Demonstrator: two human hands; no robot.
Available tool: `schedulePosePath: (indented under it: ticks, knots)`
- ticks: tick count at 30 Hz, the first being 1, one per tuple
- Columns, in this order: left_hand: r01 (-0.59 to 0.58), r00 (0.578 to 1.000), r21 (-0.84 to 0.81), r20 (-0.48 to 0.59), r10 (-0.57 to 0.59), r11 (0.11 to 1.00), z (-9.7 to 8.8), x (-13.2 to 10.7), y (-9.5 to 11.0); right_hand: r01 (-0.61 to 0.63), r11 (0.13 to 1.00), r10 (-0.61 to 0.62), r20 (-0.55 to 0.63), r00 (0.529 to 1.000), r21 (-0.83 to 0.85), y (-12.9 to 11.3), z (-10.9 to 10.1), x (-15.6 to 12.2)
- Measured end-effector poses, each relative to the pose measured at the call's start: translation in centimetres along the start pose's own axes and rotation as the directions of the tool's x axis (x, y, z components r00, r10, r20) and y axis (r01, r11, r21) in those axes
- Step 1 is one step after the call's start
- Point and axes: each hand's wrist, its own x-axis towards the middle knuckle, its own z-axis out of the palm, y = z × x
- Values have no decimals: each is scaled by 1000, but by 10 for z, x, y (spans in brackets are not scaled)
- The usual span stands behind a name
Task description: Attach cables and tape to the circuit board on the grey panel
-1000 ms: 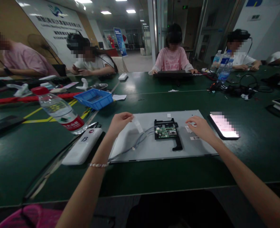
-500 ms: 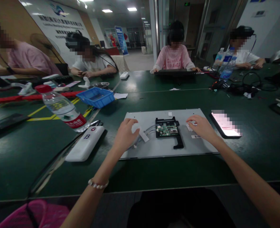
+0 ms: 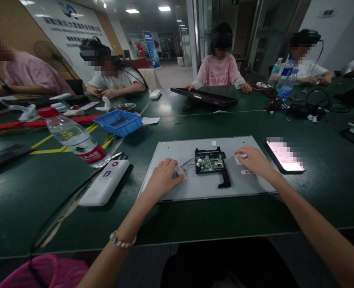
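Observation:
A flat pale-grey panel, like the back of a screen, lies in front of me. Mounted on it is a black plastic bracket around a green circuit board. Thin grey cables run left from the board. My left hand rests low over the panel's left part, fingers curled round the whitish tape at the cables' end. To the board's right, my right hand pinches a small white piece, apparently tape, close above the panel. Its fingertips partly cover it.
Left of the panel are a white power bank, a tilted-looking water bottle and a blue tray. A phone lies to the right. Across the green table, a person handles a black screen; other people sit around.
My left hand has come down and its fingers have closed over the tape at the cables' end. My right hand stays almost still. The person opposite has tilted the black screen.

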Motion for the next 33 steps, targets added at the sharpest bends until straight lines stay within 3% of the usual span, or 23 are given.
schedulePosePath:
  ticks: [7,13,33]
  knots:
    - [12,999,24,50,-13,1000,2,3,-5,-65,997,57,140,988,51,4,-9,-4]
    - [22,998,48,66,-25,999,1,4,-4,-87,995,75,186,980,57,9,-8,-3]
    - [20,999,2,29,-20,1000,1,1,-4,-74,995,65,147,987,59,11,-8,-4]
